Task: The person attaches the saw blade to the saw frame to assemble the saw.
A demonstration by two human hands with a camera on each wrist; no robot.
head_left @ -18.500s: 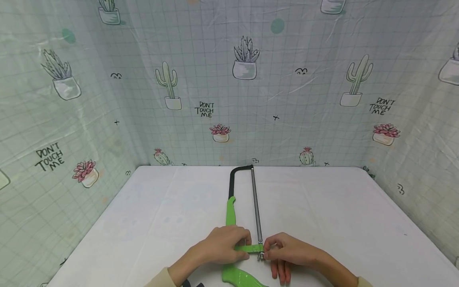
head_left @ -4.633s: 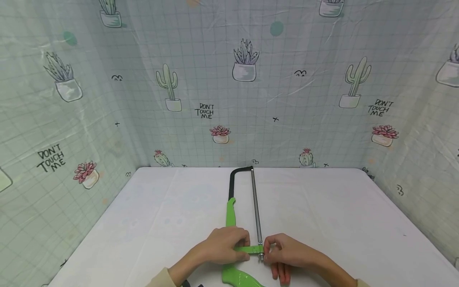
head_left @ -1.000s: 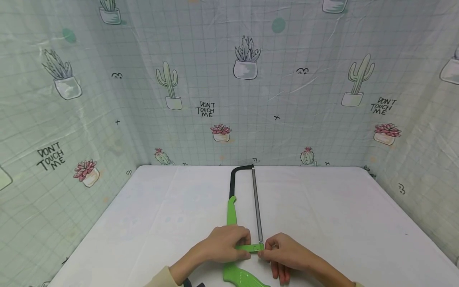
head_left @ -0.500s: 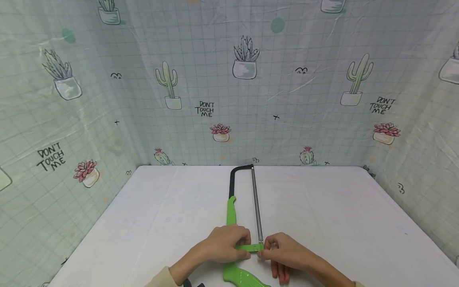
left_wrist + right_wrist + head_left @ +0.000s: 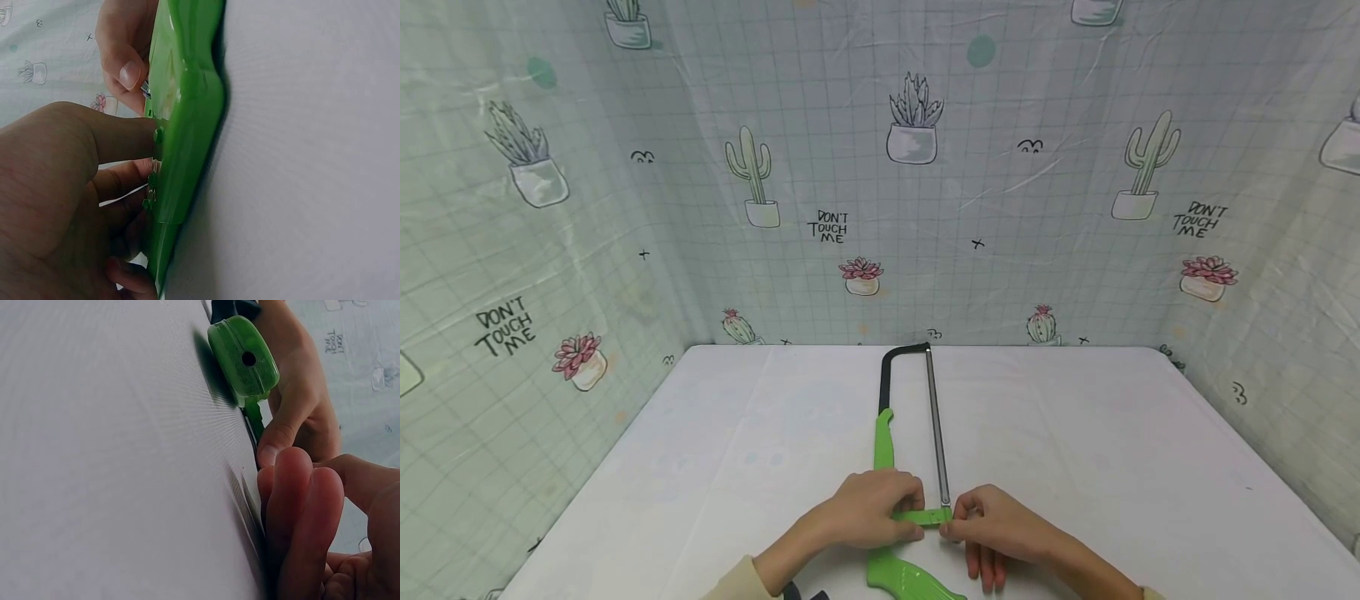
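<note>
A hacksaw (image 5: 883,442) with a green handle and a black front frame lies flat on the white table. Its grey blade (image 5: 936,425) runs along the right side. My left hand (image 5: 868,510) grips the green frame, thumb and fingers about the short crosspiece (image 5: 925,517). At the blade's near end, my right hand (image 5: 1000,529) pinches the wing nut between thumb and index finger, its other fingers hanging towards the table. The head view has the wing nut covered by those fingers; a bit of its metal (image 5: 145,89) shows in the left wrist view.
Part of a dark object (image 5: 805,594) lies at the bottom edge, left of the saw's handle. Behind the table (image 5: 1075,433) and at its sides hangs a curtain (image 5: 970,192) printed with cacti.
In the two oldest frames the wing nut shows below the crosspiece, beside the right fingertips; now the right thumb covers it. Over the last second both hands and the saw hardly move.
</note>
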